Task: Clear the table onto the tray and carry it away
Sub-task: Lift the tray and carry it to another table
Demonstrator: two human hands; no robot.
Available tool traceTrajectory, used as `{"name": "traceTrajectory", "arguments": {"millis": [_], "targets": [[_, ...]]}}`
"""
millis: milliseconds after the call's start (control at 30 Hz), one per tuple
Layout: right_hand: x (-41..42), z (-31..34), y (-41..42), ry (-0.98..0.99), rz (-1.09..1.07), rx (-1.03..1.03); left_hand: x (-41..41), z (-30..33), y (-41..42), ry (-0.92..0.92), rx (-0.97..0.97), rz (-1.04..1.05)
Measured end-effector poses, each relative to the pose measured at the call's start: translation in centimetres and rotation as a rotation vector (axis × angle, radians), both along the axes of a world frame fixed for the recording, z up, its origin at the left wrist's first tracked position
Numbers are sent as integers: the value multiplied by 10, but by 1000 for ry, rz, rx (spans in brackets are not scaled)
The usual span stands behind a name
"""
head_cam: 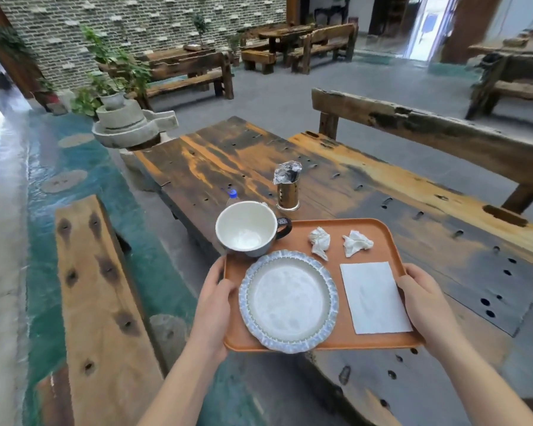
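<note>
I have my left hand and right hand clamped on the two short ends of the orange tray, thumbs over the rim, so the load stays level. The plate sits near my left, the big cup at the far left corner, a flat napkin on the right and two crumpled tissues beyond it. I judge the tray is lifted off the table. A holder remains on the table, and a bottle peeks out behind the cup.
</note>
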State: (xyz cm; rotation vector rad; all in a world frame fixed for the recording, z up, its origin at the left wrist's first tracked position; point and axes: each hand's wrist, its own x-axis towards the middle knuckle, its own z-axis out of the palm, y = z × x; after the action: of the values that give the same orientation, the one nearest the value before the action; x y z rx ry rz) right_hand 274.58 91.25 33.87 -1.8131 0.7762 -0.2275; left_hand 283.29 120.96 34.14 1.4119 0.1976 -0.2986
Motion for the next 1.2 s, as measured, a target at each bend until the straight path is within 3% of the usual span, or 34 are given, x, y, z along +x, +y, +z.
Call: {"name": "traceTrajectory", "arguments": {"millis": [300,833,1200], "targets": [[31,-10,4,-15,-277,31,109,-1,-25,-7,16,-249],[51,-11,-69,14,-548,5,197,-11,-153,5,49,-552],[74,-18,-67,22,-848,25,267,-15,-229,-12,66,-853]]}}
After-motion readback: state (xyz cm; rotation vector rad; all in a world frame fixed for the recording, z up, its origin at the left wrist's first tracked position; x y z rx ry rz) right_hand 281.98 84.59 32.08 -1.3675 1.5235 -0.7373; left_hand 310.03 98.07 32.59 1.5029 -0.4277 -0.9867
